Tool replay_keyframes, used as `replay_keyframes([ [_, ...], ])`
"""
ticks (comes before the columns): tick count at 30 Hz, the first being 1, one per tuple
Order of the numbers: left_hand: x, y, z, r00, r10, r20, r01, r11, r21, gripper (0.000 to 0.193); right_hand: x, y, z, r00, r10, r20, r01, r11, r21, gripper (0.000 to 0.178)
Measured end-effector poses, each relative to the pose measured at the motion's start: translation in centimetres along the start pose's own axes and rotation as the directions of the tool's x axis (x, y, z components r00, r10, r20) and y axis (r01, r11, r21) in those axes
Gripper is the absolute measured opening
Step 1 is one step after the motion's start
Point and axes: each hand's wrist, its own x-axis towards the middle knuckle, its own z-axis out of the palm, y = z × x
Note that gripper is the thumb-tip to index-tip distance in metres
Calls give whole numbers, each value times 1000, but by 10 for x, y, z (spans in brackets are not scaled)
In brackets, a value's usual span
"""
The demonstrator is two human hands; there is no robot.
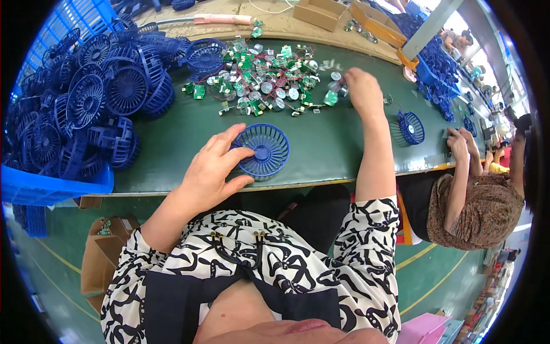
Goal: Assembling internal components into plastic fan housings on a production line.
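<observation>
My left hand [212, 163] grips the left side of a round blue plastic fan cover [274, 156] that rests on the green work surface. One finger lies along its upper rim, another reaches in over the hub, and the thumb is by the lower edge. Right of a loose pile of small motors with green circuit boards [266, 86], my right hand [365, 92] has its fingers closed. A small silver motor [343, 90] with a green board hangs at its fingertips, blurred by motion.
At the left a blue crate [74, 186] is heaped with fan covers [86, 100]. Another cover [411, 128] lies to the right, near a co-worker's hands [461, 143]. Behind the pile are a cardboard box [319, 12] and an orange tray [378, 23]. A metal post [432, 26] stands at the far right.
</observation>
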Motion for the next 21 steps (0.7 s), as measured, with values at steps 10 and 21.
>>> replay_keyframes([
  [10, -6, -6, 4, 1000, -21, -16, 22, 996, 87, 43, 1, 4, -8, 970, 200, -138, -221, 962, -160, 25],
  [21, -5, -7, 2, 995, 83, 52, -83, 997, 2, 40, -17, 11, -20, 944, 251, -214, -261, 965, -23, 27],
])
